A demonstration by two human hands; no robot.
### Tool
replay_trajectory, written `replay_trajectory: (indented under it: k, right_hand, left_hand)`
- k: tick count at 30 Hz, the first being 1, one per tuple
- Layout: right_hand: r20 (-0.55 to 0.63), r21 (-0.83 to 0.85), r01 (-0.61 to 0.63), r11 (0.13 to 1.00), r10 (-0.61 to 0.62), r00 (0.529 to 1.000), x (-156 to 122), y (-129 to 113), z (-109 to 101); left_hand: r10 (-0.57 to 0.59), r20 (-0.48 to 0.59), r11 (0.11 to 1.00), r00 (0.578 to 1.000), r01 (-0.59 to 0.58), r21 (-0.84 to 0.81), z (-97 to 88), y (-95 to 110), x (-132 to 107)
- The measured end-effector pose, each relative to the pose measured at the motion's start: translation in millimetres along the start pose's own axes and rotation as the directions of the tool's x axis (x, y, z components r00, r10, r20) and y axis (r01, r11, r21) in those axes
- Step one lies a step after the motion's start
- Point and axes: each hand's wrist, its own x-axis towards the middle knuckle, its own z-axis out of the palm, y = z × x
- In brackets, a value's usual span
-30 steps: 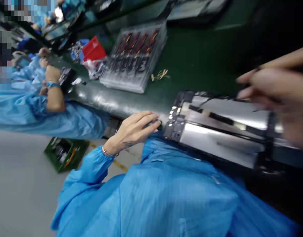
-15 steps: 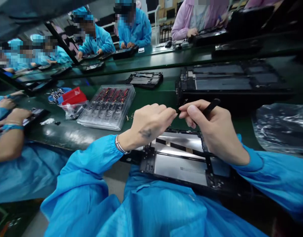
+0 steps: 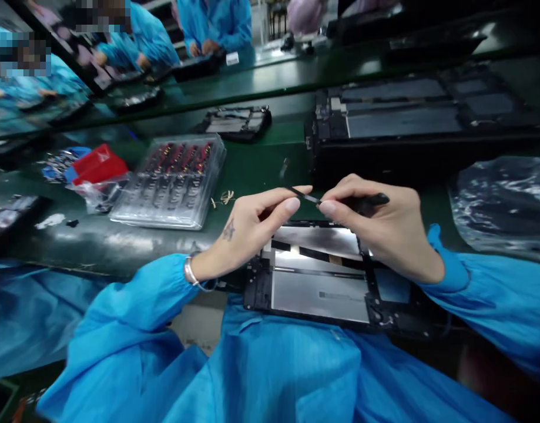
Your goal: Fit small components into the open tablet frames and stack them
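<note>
My left hand [image 3: 263,220] has its thumb and forefinger closed about a thin dark strip [image 3: 312,200], which spans the gap to my right hand. My right hand [image 3: 375,226] pinches at the strip's other end. It also grips a black pen-like tool [image 3: 378,200], whose rear end sticks out behind the fingers; its front part is hidden. Below both hands, an opened tablet-like device [image 3: 320,296] with silvery panels and a black frame lies at the bench edge above my lap. My right hand covers part of its upper right side.
Left of my hands stand a clear plastic tray [image 3: 164,188] of small parts and a red container [image 3: 100,164]. Small tan pieces [image 3: 225,197] lie beside the tray. A larger opened device [image 3: 402,120] stands behind, with a clear plastic bag [image 3: 507,205] at right. Co-workers sit across the bench.
My left hand has turned, so its thumb and forefinger now show with the thin strip between them. The view has tilted down and shifted; the neighbour's hands at left are out of sight.
</note>
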Motion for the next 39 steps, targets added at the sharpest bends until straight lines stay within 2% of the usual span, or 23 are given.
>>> replay_trajectory:
  k: [2, 4, 7, 11, 15, 19, 23, 27, 32, 39]
  right_hand:
    - [0.063, -0.093, -0.011, 0.996, 0.017, 0.998, -6, 0, -13]
    - [0.171, -0.203, -0.046, 0.978, 0.082, 0.982, -11, 3, -27]
    - [0.347, -0.289, -0.087, 0.953, 0.189, 0.919, -18, 9, -44]
    - [0.463, -0.303, -0.123, 0.945, 0.259, 0.847, -21, 21, -56]
    - [0.473, -0.392, -0.168, 0.904, 0.355, 0.807, -18, 31, -64]
    - [0.455, -0.505, -0.201, 0.839, 0.458, 0.764, -11, 34, -67]
    - [0.439, -0.541, -0.221, 0.812, 0.496, 0.749, -5, 31, -65]
    - [0.428, -0.564, -0.234, 0.792, 0.523, 0.737, -3, 31, -64]
    - [0.434, -0.572, -0.231, 0.787, 0.529, 0.729, -2, 31, -64]
    - [0.445, -0.581, -0.21, 0.786, 0.523, 0.727, 0, 31, -63]
  left_hand:
    - [-0.004, 0.13, 0.986, 0.992, -0.017, 0.164, -8.3, -8, -8]
    - [-0.038, 0.206, 0.958, 0.978, -0.023, 0.285, -16.6, -15, -12]
    - [-0.043, 0.23, 0.93, 0.972, -0.045, 0.365, -24.1, -25, -14]
    - [0.025, 0.286, 0.917, 0.958, -0.136, 0.375, -22.3, -32, -10]
    - [0.155, 0.344, 0.896, 0.926, -0.278, 0.346, -14.7, -37, -5]
    - [0.239, 0.423, 0.88, 0.874, -0.38, 0.287, -6.6, -40, 0]
    - [0.233, 0.529, 0.907, 0.816, -0.379, 0.185, 0.5, -42, 3]
    - [0.203, 0.601, 0.914, 0.773, -0.371, 0.168, 3.9, -38, 6]
    - [0.221, 0.624, 0.887, 0.749, -0.42, 0.19, 4.4, -32, 7]
    - [0.247, 0.646, 0.847, 0.722, -0.485, 0.218, 6.1, -36, 6]
